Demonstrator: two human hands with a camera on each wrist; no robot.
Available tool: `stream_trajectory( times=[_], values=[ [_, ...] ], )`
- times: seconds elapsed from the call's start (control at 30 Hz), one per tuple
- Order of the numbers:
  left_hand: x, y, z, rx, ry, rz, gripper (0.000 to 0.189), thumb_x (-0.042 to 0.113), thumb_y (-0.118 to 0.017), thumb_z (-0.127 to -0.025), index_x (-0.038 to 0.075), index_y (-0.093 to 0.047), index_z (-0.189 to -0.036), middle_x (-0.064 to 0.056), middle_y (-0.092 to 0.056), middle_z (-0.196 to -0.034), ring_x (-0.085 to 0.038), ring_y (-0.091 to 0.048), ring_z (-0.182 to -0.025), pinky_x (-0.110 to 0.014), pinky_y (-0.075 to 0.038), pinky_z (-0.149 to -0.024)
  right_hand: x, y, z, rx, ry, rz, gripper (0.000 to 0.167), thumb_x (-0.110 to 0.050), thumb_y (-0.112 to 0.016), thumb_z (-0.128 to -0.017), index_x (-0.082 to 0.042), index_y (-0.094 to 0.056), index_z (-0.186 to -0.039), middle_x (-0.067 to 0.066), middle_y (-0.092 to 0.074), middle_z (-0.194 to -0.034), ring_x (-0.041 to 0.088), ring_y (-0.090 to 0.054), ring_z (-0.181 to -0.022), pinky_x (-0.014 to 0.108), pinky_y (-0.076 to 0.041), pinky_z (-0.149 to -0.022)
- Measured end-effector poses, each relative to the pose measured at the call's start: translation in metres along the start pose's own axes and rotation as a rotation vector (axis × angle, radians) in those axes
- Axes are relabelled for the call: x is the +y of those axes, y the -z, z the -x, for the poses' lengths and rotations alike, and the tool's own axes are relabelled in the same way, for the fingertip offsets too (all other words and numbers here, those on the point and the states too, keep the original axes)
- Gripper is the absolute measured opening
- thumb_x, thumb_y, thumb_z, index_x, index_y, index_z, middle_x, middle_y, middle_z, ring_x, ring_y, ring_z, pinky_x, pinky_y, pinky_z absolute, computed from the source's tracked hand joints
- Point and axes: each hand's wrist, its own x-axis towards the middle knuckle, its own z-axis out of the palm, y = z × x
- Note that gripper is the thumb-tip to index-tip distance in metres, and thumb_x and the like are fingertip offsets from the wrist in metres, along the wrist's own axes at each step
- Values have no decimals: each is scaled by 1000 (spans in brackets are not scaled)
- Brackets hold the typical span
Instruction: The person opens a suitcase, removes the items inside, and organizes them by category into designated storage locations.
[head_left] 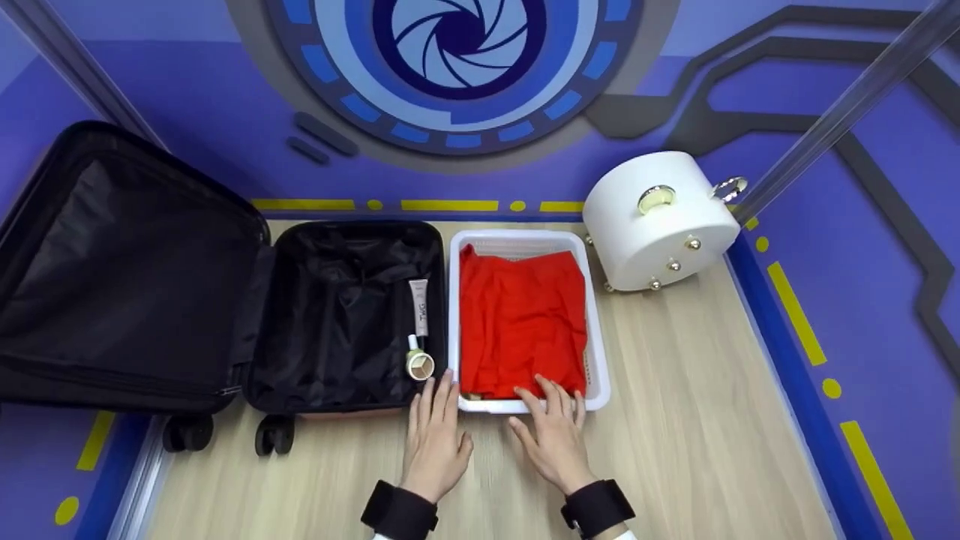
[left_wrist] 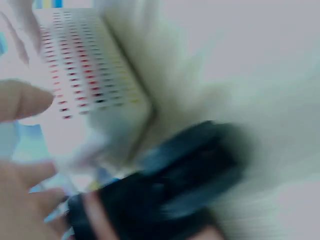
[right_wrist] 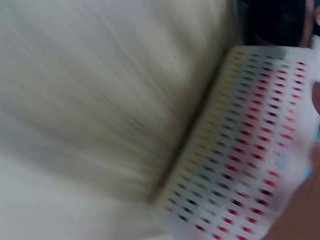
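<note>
A folded red cloth (head_left: 523,322) lies in a white slotted plastic basket (head_left: 598,367). My right hand (head_left: 556,442) reaches over the basket's front rim, its fingertips at the cloth's near edge. Close to the basket's front left corner is my left hand (head_left: 436,446), fingers extended, beside the open black suitcase (head_left: 322,330). Inside the suitcase, along its right side, lie a pale tube (head_left: 419,307) and a small round palette with tan sections (head_left: 420,365). Both wrist views are blurred; the basket wall (left_wrist: 80,65) fills part of the left one, and the basket's slots (right_wrist: 245,140) show in the right.
The suitcase lid (head_left: 127,285) stands raised at the left, with black wheels (head_left: 274,435) at its front. A white rounded case (head_left: 660,225) with metal studs stands behind the basket to the right. Patterned blue walls (head_left: 555,172) enclose the wooden surface (head_left: 675,420).
</note>
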Motion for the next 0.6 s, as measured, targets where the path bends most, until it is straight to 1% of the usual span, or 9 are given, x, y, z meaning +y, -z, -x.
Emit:
stream_trajectory(
  times=[0.03, 0.07, 0.17, 0.3, 0.43, 0.5, 0.6],
  values=[
    [-3, -3, 2, 38, -2, -14, 85, 15, -82, -75, -2, -49, -152, -19, -40, -166, -42, -40, -149, -60, -33, -119, 0, -3, -1, 8, -11, -4, 48, -38, -74, -95, -20, -66, -138, 18, -52, -152, 44, -44, -141, 69, -14, -119],
    [-7, -6, 4, 62, -1, -31, 89, 14, -82, -74, -2, -46, -154, -19, -40, -166, -41, -42, -148, -58, -32, -120, -1, -5, -1, 14, -19, -7, 46, -39, -73, -95, -20, -66, -137, 18, -52, -151, 43, -44, -140, 69, -13, -119],
    [-14, -15, 5, 110, -5, -89, 97, 15, -83, -71, -3, -41, -156, -20, -41, -163, -37, -45, -144, -54, -29, -119, -2, -8, -3, 13, -33, -5, 44, -41, -70, -97, -20, -67, -135, 17, -53, -150, 42, -44, -139, 68, -13, -119],
    [-16, -30, 3, 124, 15, -194, 104, 22, -85, -71, -4, -34, -159, -20, -40, -162, -37, -42, -140, -52, -23, -117, 0, -10, -12, 18, -21, -8, 43, -41, -70, -97, -19, -67, -135, 17, -54, -149, 42, -45, -138, 68, -15, -118],
    [-15, -41, 2, 132, 20, -290, 110, 30, -86, -71, -6, -32, -159, -22, -38, -160, -39, -41, -137, -53, -19, -116, 4, -13, -29, 13, -22, -23, 43, -40, -70, -98, -18, -67, -135, 19, -54, -148, 44, -45, -138, 69, -16, -118],
    [-14, -42, 1, 129, 18, -309, 112, 32, -87, -70, -5, -31, -160, -22, -37, -161, -39, -40, -138, -53, -18, -117, 7, -13, -39, 2, -26, -30, 43, -40, -69, -98, -18, -67, -135, 19, -53, -149, 44, -44, -138, 70, -15, -118],
    [-14, -41, 0, 115, 20, -314, 113, 32, -88, -70, -3, -30, -161, -21, -36, -162, -37, -37, -140, -52, -17, -118, 11, -13, -56, -16, -31, -43, 44, -42, -68, -99, -18, -66, -137, 19, -52, -151, 44, -42, -140, 69, -13, -120]
  ],
)
